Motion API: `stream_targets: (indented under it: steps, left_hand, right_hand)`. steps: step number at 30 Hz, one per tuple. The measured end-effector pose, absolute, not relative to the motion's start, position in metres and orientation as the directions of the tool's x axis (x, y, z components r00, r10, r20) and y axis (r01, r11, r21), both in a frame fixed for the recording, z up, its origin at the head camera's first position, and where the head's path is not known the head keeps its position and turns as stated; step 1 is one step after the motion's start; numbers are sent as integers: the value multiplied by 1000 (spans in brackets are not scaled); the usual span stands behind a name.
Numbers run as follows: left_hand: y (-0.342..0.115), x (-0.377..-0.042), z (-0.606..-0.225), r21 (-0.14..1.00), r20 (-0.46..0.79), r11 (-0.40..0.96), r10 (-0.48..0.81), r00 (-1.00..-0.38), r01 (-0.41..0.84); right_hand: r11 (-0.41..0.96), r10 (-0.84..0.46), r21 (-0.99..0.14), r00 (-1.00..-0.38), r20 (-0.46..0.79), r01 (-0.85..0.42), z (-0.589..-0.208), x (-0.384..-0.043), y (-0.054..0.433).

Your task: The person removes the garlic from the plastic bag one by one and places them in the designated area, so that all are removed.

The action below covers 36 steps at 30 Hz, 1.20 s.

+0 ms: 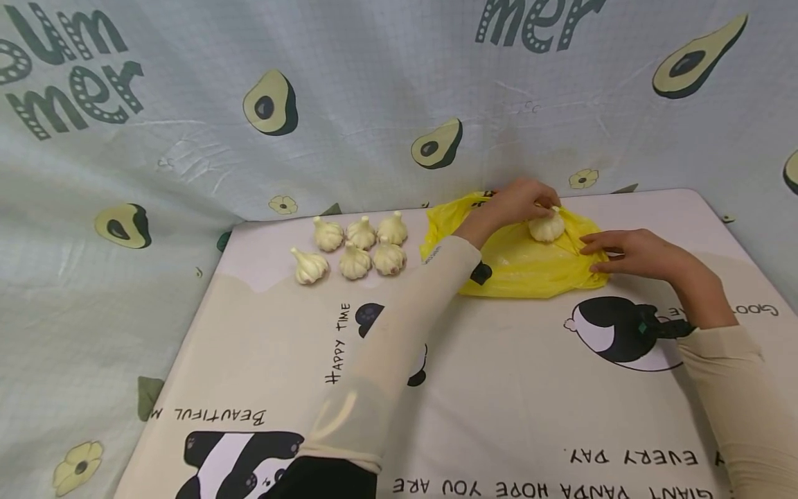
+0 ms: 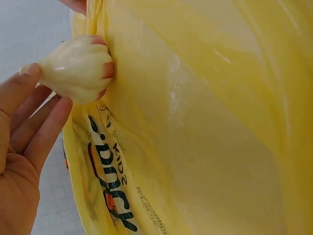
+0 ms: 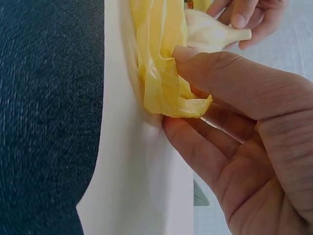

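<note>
My left hand [image 1: 520, 201] pinches a garlic bulb [image 1: 546, 226] by its stem, over the far side of a yellow plastic bag [image 1: 524, 267]. In the left wrist view the bulb [image 2: 78, 71] has its reddish root end against the bag's printed edge [image 2: 107, 171]. At the bag's right end is my right hand [image 1: 648, 256]. The right wrist view has its thumb and fingers pinching a gathered fold of the yellow plastic [image 3: 161, 73]. How far the bag's mouth is spread cannot be made out.
Several garlic bulbs [image 1: 355, 260] sit in two rows on the table left of the bag. The printed tablecloth [image 1: 499, 388] covers the tabletop, and a hanging sheet with avocado prints [image 1: 374, 83] rises behind its far edge.
</note>
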<state>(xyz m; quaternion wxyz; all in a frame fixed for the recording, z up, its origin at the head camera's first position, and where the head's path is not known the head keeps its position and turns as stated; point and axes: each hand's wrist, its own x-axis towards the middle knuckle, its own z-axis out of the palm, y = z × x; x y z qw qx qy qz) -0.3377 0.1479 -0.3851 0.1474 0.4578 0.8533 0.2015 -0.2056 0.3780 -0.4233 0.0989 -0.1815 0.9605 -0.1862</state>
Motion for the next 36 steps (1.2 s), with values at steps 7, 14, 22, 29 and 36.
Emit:
stream_targets:
  steps: [7,14,22,29,36]
  left_hand:
    - [145,-336,-387,440,-32,468,861,-507,767]
    - [134,-328,-397,610,33,362,877,-479,705]
    - [119,-317,-401,716,75,262,893,-444,647]
    - [101,-301,-394,677,103,245,902,-419,695]
    - [88,-289,-385,691,26,266,920,-391,672]
  right_hand:
    - [864,-385,-399,-913,-133,-307,-423,-205,378]
    - [868,-383,-389,-915,-127,-310,-423,-203,377]
    - [862,-388,-396,-915,-110,-318,-425,-200,376]
    - [867,-370,-403,-921,-124,-294,-425,-199,373]
    - [867,-371,-400,-921,-120,-297,-427,-199,374]
